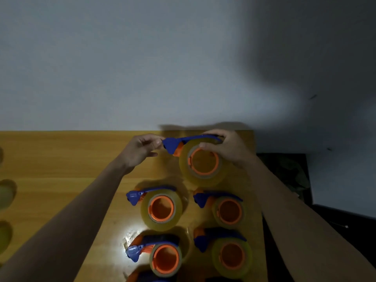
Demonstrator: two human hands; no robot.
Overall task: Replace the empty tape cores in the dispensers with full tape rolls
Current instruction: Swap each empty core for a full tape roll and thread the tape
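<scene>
A blue and orange tape dispenser (184,144) loaded with a full clear tape roll (203,176) sits near the far edge of the wooden table (61,159). My right hand (227,147) grips its blue handle and the roll's top, thumb on the roll. My left hand (142,149) pinches at the blue cutter end. Nearer me lie several more dispensers with rolls: one at centre (160,206), one to its right (225,208), one at lower centre (160,255) and one at lower right (230,255).
Blurred yellowish rolls (6,192) lie at the table's left edge. A pale wall rises behind the table. Dark floor and a dark object (284,174) lie past the table's right edge. A bright light patch (130,239) marks the tabletop.
</scene>
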